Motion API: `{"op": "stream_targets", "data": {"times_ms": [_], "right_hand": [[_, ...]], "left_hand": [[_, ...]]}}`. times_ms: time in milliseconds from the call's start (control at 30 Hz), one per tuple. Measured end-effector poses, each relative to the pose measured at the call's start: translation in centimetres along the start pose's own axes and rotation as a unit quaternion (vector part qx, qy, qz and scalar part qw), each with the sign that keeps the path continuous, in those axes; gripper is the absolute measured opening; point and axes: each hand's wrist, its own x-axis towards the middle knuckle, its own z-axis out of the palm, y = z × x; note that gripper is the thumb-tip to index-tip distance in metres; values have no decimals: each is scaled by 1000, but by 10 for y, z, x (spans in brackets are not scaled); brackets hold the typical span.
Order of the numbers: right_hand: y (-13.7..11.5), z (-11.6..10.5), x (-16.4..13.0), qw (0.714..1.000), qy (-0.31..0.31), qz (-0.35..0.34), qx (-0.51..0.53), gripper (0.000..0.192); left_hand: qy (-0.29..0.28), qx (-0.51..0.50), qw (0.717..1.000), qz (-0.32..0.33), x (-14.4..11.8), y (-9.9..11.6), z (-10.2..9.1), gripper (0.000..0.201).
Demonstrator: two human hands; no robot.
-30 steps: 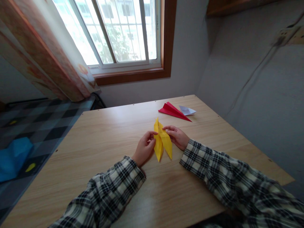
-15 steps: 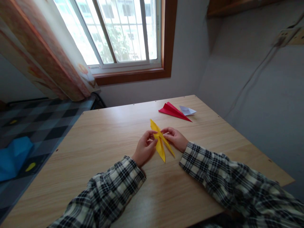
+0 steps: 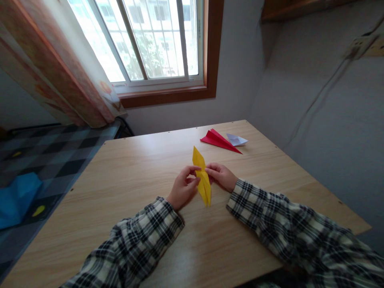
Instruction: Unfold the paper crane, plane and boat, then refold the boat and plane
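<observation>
A person in black-and-white plaid sleeves pinches a folded yellow paper form with pointed ends [image 3: 205,190] over a pale wood-grain table [image 3: 126,176], the left hand [image 3: 183,186] closed on its left edge, the right hand's [image 3: 222,176] fingertips gripping its right. Beyond lie a red folded-paper plane [image 3: 220,141] and, just beside it, a small white folded-paper boat [image 3: 237,140]. Tiny red marking [image 3: 119,85] on the white window frame [image 3: 165,83] is too small to read.

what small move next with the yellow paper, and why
Probably a gentle press at the middle of the yellow paper to sharpen its folds: the left hand and right hand both have fingers there, and its two lower points sit close together.
</observation>
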Motion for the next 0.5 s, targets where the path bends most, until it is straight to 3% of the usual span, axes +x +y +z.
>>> {"op": "stream_targets", "data": {"times_ms": [500], "right_hand": [[0, -2, 0, 1000, 14, -8, 21, 37]], "left_hand": [[2, 17, 999, -39, 0, -2, 3, 43]]}}
